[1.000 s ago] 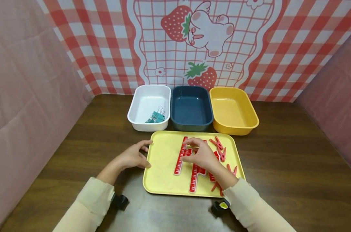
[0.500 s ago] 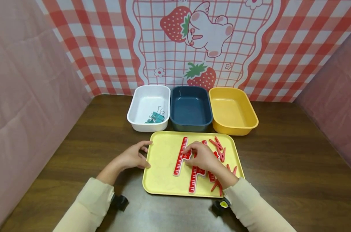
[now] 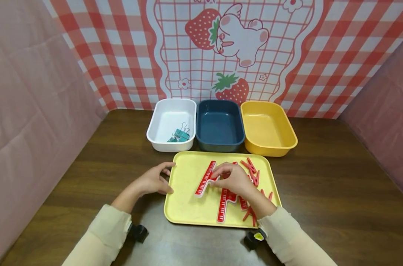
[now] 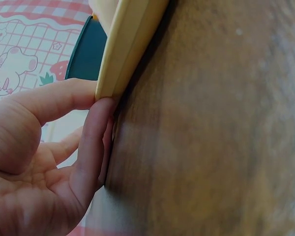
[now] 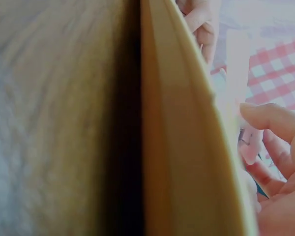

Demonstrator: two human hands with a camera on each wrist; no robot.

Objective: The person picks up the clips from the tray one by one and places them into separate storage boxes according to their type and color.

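In the head view my right hand (image 3: 234,180) pinches a red page clip (image 3: 205,180) with a white piano-key pattern, which is tilted just above the tray. The right wrist view shows it as a pale, washed-out strip (image 5: 237,69) by the thumb. My left hand (image 3: 151,180) holds the left edge of the yellow tray (image 3: 185,207), thumb and fingers spread along the rim. Another piano-key clip (image 3: 223,207) lies below my right hand, and a further one (image 3: 243,203) is partly hidden by it. Several red clothespins (image 3: 249,165) lie on the tray's right side.
Behind the tray stand three bins side by side: a white bin (image 3: 161,120) with teal binder clips (image 3: 179,135), a dark blue bin (image 3: 220,146) and a yellow bin (image 3: 271,150). A checked cloth (image 3: 128,55) hangs behind the wooden table (image 3: 324,177).
My right hand has lowered onto the leftmost page clip and taken hold of it. The clip has turned and its near end has lifted. My left hand stays on the tray edge.
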